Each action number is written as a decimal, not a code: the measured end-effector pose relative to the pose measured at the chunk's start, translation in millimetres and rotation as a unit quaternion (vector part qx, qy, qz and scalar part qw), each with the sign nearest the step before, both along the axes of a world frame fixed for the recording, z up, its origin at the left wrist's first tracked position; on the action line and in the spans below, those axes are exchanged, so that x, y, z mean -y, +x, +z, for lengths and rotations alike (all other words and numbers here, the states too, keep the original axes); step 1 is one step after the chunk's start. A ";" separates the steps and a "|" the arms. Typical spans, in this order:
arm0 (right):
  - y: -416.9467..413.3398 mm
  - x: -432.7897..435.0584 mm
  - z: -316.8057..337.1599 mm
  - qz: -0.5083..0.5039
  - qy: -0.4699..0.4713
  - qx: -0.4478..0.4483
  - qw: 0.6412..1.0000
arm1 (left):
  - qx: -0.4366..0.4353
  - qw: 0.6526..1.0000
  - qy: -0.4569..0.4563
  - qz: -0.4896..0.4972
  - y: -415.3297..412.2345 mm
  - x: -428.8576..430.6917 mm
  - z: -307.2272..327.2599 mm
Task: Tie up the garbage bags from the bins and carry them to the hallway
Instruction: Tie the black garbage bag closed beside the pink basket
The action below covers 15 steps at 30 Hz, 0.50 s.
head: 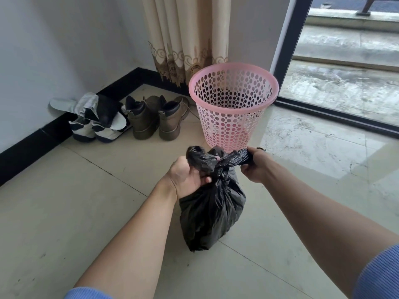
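Both hands are closed on the twisted neck of the black garbage bag. The left hand clamps one bunched ear of plastic just beside the knot, and the right hand pulls the other ear out to the right, taut. Pulling the two tails in opposite directions looks meant to cinch the knot down; whether a second throw is already in it is hard to tell, since the folds hide the crossing. The bag's body sits on the tiled floor, near and in the middle, so the floor seems to take its weight while the hands only tension the top. Just beyond it stands the pink perforated bin, apparently without a liner. Farther left, shoes line the wall; a glass door is far right.
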State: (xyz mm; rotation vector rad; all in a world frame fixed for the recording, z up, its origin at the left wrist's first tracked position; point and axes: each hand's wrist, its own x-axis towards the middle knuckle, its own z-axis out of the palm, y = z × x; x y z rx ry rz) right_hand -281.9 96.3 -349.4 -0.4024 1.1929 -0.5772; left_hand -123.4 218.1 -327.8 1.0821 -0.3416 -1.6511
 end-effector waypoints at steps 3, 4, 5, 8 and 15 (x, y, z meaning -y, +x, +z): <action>-4.5 0.8 0.4 -0.017 0.007 -0.004 1.000 | 0.026 0.999 -0.016 -0.022 -6.4 -0.9 0.9; -5.2 0.9 0.3 -0.017 0.007 -0.006 1.000 | 0.054 0.998 -0.022 -0.025 -10.2 -0.9 1.2; -5.2 0.2 0.6 -0.017 0.006 -0.007 1.000 | 0.069 0.997 -0.027 -0.026 -12.8 -0.4 1.5; -2.0 2.4 -2.1 -0.016 0.004 0.000 1.000 | 0.106 0.993 -0.029 -0.036 -14.6 2.3 -3.9; 14.1 -4.7 15.0 0.058 -0.113 -0.071 0.989 | 0.406 0.908 0.016 -0.101 -19.7 3.3 -4.9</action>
